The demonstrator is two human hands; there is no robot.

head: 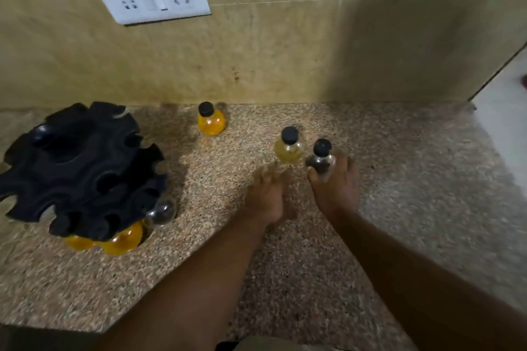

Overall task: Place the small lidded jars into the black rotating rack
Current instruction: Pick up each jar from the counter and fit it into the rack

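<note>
Already the right hand (336,188) pinches the dark jar (321,161) — left hand (269,196) open, empty — a careless lift could topple the pale jar (288,148) beside it.

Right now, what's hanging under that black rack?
Under the black rack's near edge hang two orange-filled jars and one clear jar. The rack itself covers their lids and anything under its far side.

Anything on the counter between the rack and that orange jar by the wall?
No. In the head view, only bare speckled counter lies between the black rack and the orange jar standing at the wall.
</note>
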